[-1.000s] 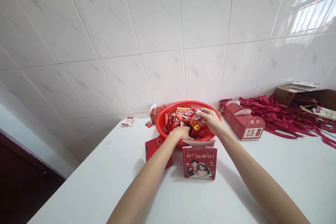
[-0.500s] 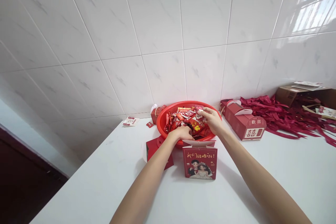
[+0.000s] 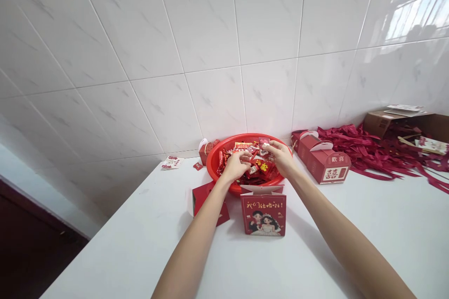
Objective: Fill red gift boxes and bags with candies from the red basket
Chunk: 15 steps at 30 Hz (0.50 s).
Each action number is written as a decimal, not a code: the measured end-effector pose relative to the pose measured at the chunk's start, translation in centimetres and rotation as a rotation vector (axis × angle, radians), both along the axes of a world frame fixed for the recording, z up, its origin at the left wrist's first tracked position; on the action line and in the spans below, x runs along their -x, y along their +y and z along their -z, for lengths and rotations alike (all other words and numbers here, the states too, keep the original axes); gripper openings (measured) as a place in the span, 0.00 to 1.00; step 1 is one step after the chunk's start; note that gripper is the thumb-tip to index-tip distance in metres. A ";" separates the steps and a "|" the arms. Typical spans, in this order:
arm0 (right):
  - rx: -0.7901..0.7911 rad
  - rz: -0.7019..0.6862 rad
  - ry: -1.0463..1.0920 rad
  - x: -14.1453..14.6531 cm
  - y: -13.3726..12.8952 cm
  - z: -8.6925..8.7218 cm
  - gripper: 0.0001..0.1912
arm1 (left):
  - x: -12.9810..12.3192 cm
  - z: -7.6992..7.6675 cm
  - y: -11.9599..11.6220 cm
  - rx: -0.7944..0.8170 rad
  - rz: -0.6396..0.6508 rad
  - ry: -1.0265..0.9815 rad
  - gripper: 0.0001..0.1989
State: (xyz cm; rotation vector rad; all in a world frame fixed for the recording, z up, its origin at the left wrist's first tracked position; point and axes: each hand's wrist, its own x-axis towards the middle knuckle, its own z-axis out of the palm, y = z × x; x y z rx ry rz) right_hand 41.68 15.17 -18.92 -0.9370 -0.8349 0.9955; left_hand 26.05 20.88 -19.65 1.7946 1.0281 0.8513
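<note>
A red plastic basket [image 3: 210, 164] full of red-wrapped candies stands near the wall. Over its left part hovers my left hand [image 3: 236, 166], fingers spread and slightly curled, with wrapped candies [image 3: 264, 166] just beyond the fingertips. Above the basket's right side, my right hand [image 3: 280, 156] pinches a small dark-red candy packet [image 3: 264, 144] with a white patch. In front of the basket a red gift box [image 3: 264, 212] stands upright, its top flaps open, a cartoon couple printed on its face. Partly behind my left forearm lies another red box [image 3: 201, 197].
Closed red gift boxes [image 3: 321, 159] line up at the right. Behind them are a heap of dark-red ribbons [image 3: 351, 149] and a cardboard box [image 3: 379, 124]. A printed card [image 3: 171, 163], a small red packet [image 3: 198, 166] and a small red box [image 3: 204, 153] sit at the left.
My left hand has lifted from the candies inside the basket and its fingers have opened. My right hand still pinches the candy packet. The whole view has shifted slightly.
</note>
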 end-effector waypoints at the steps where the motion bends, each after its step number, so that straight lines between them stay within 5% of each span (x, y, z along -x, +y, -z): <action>1: 0.004 -0.002 0.009 0.0 0.0 0.0 0.19 | 0.0 0.0 0.0 -0.013 -0.020 -0.013 0.21; 3: 0.003 -0.006 0.015 0.0 0.0 0.0 0.19 | 0.0 -0.1 -0.1 -0.057 -0.046 0.050 0.20; 10: 0.003 -0.019 -0.007 0.1 -0.1 0.1 0.19 | 0.0 -0.5 -1.4 -0.139 0.025 0.747 0.12; 15: -0.002 -0.004 -0.046 0.1 -0.2 0.1 0.18 | -0.3 -0.9 -1.8 -0.140 0.002 0.979 0.21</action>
